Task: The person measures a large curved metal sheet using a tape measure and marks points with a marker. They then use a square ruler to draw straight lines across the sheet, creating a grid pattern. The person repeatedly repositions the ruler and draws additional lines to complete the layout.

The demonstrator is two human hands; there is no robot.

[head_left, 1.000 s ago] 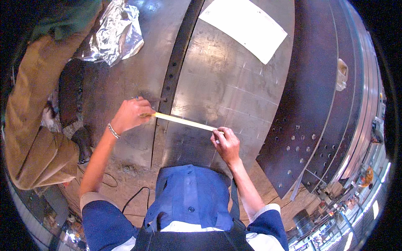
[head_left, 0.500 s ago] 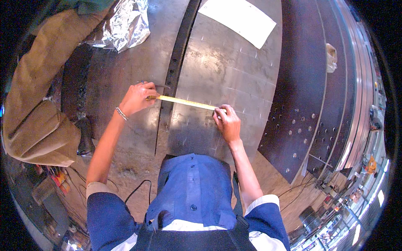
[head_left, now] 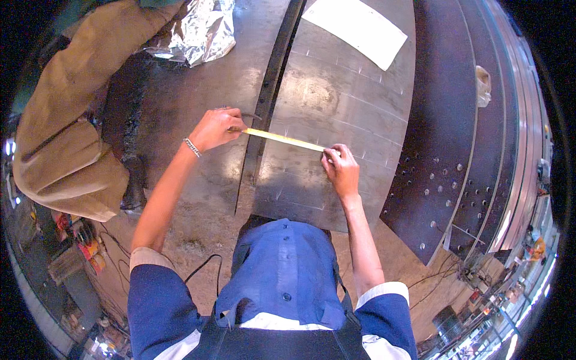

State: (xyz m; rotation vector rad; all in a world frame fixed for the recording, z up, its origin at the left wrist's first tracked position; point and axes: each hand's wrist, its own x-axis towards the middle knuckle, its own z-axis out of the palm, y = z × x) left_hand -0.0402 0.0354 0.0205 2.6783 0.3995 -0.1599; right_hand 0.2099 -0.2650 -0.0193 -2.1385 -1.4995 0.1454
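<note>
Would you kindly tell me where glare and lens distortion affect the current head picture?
Head view: glare whitens parts of the crumpled shiny silver sheet and a patch of the grey metal plate; head view, right: the fisheye lens seems to bow the long dark metal plate with round holes; head view, centre: the slim yellow strip is bright, any markings too fine to read.

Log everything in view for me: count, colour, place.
Measuring tape: one, yellow, upper centre
Holed bar: one, black, centre
Steel plates: two, grey, flanking bar
Paper sheet: one, white, top centre
Crumpled foil: one, silver, upper left
Drilled plates: several, dark, right
Bundle: one, pale, on drilled plates
Co-worker: one, brown clothing, left
Floor clutter: uncounted, mixed, both edges
Garment: one, blue, lower centre
Bracelet: one, silver, left wrist
Left hand: one, bare, holding tape's left end
Right hand: one, bare, holding tape's right end
</note>
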